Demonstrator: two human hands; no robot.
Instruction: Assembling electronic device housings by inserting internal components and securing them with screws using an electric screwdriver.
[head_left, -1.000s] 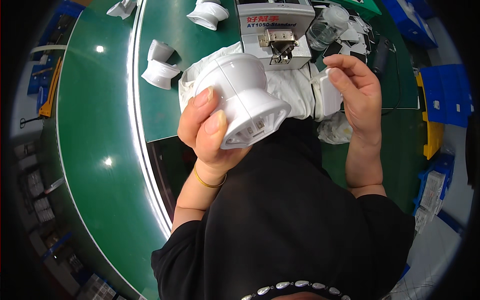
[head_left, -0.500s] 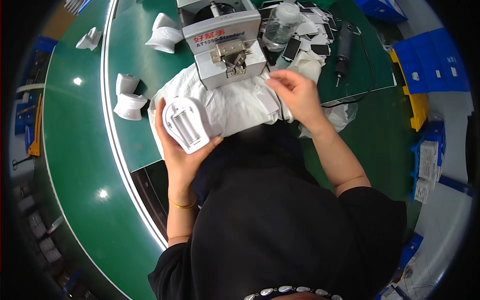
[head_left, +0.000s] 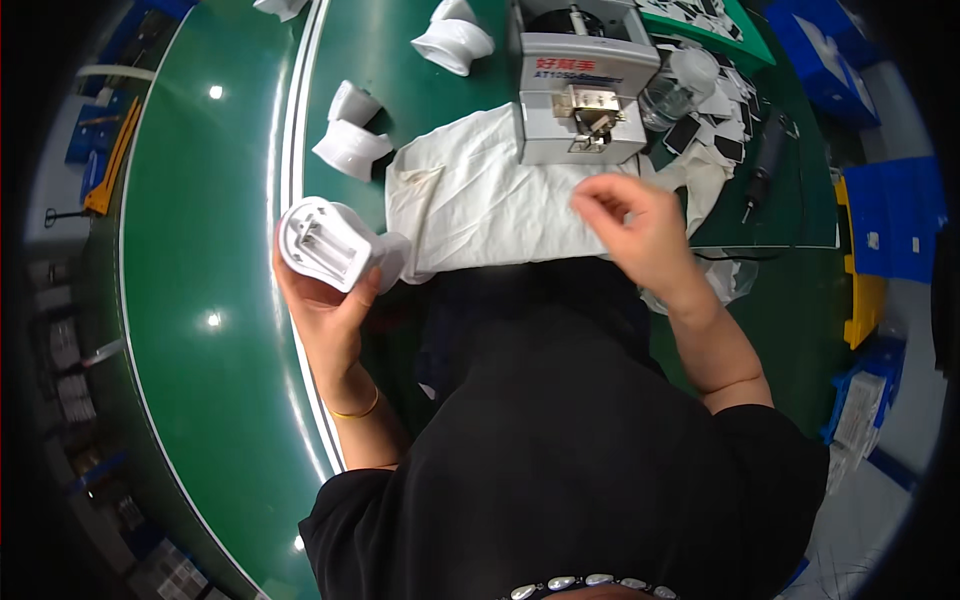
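My left hand [head_left: 325,315] grips a white plastic device [head_left: 383,262] around its rounded body. An open battery compartment [head_left: 338,252] with bare slots faces up at me, tilted. Over the right part of a white cloth [head_left: 480,215], my right hand [head_left: 640,225] is raised with thumb and fingertips drawn together. Whether anything small sits in that pinch is hidden by blur. Just beyond the cloth stands a grey bench machine [head_left: 580,125] with a metal clamp [head_left: 597,115] on its front.
White devices of a like shape [head_left: 352,148] [head_left: 455,45] stand on the green bench at the left. A clear jar [head_left: 680,90], small white and black pieces [head_left: 725,105] and an electric screwdriver [head_left: 768,165] lie right of the machine. Blue bins [head_left: 895,215] line the right side.
The view has shifted, so the bench sits further right in it. My left hand has carried the device leftward, off the cloth's edge. My right hand stays pinched above the cloth.
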